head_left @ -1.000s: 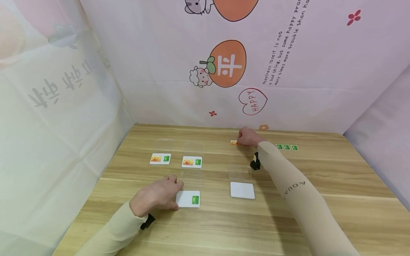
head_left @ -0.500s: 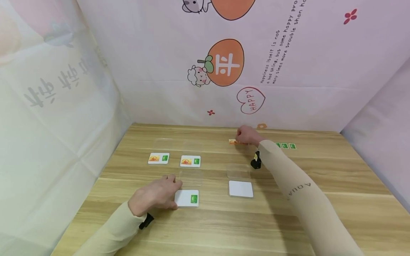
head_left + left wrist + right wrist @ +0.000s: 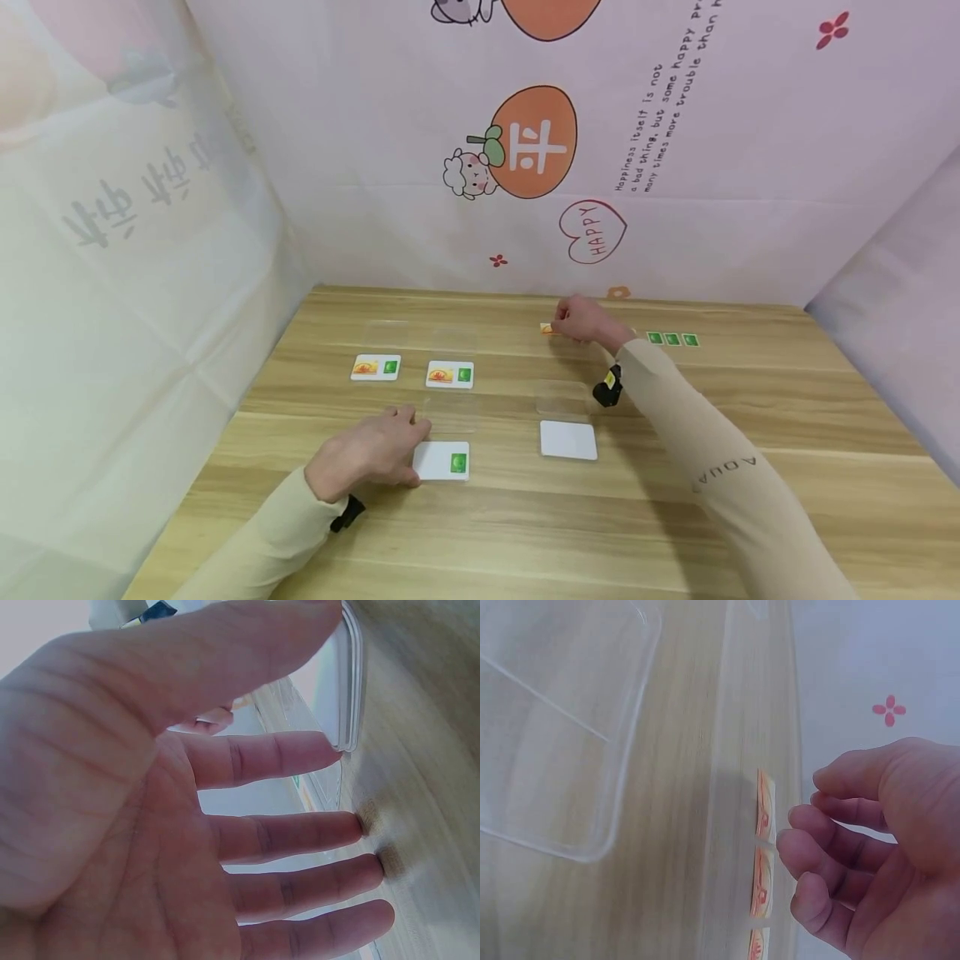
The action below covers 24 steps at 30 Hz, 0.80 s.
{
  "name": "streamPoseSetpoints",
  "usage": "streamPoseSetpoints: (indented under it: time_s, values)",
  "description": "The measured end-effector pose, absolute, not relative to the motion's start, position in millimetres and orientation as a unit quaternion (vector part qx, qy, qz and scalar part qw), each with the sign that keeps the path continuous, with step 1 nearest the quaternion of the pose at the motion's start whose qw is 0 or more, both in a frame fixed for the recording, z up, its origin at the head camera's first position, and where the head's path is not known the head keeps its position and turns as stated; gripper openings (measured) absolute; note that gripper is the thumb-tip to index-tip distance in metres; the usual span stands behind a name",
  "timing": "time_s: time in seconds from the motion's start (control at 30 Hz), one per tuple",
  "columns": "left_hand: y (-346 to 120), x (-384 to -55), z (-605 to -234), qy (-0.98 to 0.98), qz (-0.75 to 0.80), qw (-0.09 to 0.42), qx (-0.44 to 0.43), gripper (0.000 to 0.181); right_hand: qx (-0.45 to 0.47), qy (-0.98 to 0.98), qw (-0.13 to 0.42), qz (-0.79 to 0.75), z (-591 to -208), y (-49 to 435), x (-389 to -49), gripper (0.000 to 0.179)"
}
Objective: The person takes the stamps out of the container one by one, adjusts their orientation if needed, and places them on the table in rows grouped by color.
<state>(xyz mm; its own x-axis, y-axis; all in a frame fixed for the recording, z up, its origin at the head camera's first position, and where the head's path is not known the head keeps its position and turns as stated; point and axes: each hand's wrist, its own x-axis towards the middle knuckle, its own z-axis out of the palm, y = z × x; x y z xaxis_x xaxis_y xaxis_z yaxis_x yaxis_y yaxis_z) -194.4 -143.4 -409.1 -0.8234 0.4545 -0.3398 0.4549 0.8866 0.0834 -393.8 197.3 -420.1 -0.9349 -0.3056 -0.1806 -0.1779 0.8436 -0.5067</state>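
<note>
- Right sleeve (image 3: 663,396) and wrist have swung outward to the right since half a second ago; the right hand (image 3: 588,320) has stayed over nearly the same spot.
- Green stickers (image 3: 672,340), three in a row right of that hand, now stand clear of the sleeve, which earlier met the first; less of the orange stickers (image 3: 763,881) shows past the fingers.
- Left hand (image 3: 371,450): matching the earlier frame, thumb and forefinger pinch the near end of a white card (image 3: 435,461) at its corners; the other fingers are spread, reaching down to the table (image 3: 525,533).
- That card lies flat just right of the left hand, long axis running left to right, its printed green square (image 3: 459,463) at the end away from the hand.
- Right hand: fingers bent, tips just beside the orange stickers; I cannot tell whether they touch or pinch one. The row's long axis runs left to right, its left end peeping out beside the fingertips.
- Blank card (image 3: 567,440): between the hands from side to side, nearer the person than the right hand, long axis also left to right.
- Beyond the left hand lie two printed cards (image 3: 450,375), same long axis, orange at left, green at right.
</note>
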Motion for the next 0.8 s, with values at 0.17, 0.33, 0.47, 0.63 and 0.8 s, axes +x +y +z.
streamPoseSetpoints:
  time_s: [0.17,0.33,0.47,0.63,0.8]
  values:
    - [-144.5,-193.9,-408.6,0.955,0.001,0.175,0.241,0.057,-0.146,0.958,0.105,-0.224,-416.1,187.5,-379.4,0.015]
    - [-145.0,-193.8,-408.3,0.955,0.001,0.178,0.238,0.057,-0.179,0.954,0.085,-0.222,-418.1,178.1,-367.7,0.015]
    - [-144.9,-194.1,-407.9,0.955,0.003,0.181,0.235,0.057,-0.195,0.951,0.071,-0.231,-416.3,172.7,-359.9,0.014]
    - [-144.9,-193.9,-407.4,0.955,0.003,0.180,0.235,0.056,-0.204,0.948,0.067,-0.236,-414.2,168.2,-348.4,0.013]
    - [-145.3,-192.9,-407.2,0.955,0.002,0.177,0.238,0.056,-0.191,0.949,0.071,-0.240,-416.2,165.0,-340.5,0.014]
